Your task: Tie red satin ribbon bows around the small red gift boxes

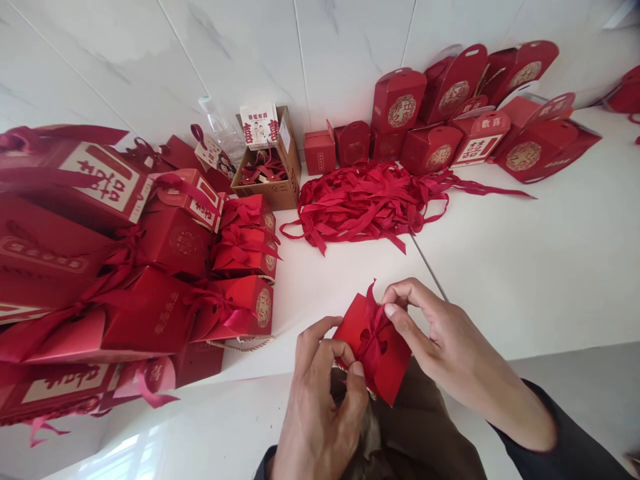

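Observation:
A small red gift box (395, 367) is at the table's front edge, between my hands, with a red ribbon (371, 347) tied in a bow over its top. My left hand (325, 393) is at the near left side of the box, thumb and index finger pinched together at the bow. From the right, my right hand (430, 327) pinches a loop of the same ribbon between thumb and forefinger. The underside of the box is hidden, and a bit of twisted cord shows at its edge.
Beyond the box lies a heap of loose red ribbons (370, 200). Finished-looking red boxes with bows (240, 307) crowd the left. Behind stand an open cardboard carton (267, 190), a clear plastic bottle (220, 130) and several red boxes (400, 100) along the tiled wall.

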Available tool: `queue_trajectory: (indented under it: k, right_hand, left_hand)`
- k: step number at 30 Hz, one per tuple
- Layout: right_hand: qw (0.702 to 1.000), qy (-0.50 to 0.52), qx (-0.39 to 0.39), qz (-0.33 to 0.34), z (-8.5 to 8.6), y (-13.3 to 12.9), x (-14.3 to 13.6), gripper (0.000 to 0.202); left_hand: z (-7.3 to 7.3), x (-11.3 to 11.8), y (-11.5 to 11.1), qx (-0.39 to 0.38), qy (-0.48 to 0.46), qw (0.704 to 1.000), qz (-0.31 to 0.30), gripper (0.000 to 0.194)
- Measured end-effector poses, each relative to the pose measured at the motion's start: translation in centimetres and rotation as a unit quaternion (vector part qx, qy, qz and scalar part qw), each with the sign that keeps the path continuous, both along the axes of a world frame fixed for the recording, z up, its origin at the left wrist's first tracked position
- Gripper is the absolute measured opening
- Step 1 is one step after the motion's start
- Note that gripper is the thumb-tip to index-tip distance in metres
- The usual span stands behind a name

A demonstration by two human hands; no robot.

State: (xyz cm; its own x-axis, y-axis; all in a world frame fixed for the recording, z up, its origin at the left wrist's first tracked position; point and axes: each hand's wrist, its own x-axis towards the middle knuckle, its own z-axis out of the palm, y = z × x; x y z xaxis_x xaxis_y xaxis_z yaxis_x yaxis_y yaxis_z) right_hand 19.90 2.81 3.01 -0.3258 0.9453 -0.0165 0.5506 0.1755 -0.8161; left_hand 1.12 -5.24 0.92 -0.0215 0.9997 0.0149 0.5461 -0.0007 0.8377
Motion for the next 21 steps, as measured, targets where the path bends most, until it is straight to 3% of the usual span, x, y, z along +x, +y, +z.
queue_trajectory:
  k: [11, 16, 21]
  right_hand:
    - [1.0, 0.018, -0.013, -0.012, -0.2, 0.3, -0.4, 0.019]
    - [0.999, 0.029, -0.027, -0.018, 0.0, 0.2, -0.2, 0.018]
    - [0.999, 0.042, -0.028, -0.002, 0.1, 0.2, -0.2, 0.016]
  left_hand:
    - [0.4, -0.2, -0.1, 0.024, 0.048, 0.998, -0.022, 0.015]
    - [0.7, 0.7, -0.2, 0.099, 0.071, 0.99, 0.072, 0.013]
    - [0.8, 0.9, 0.1, 0.105, 0.042, 0.99, 0.08, 0.012]
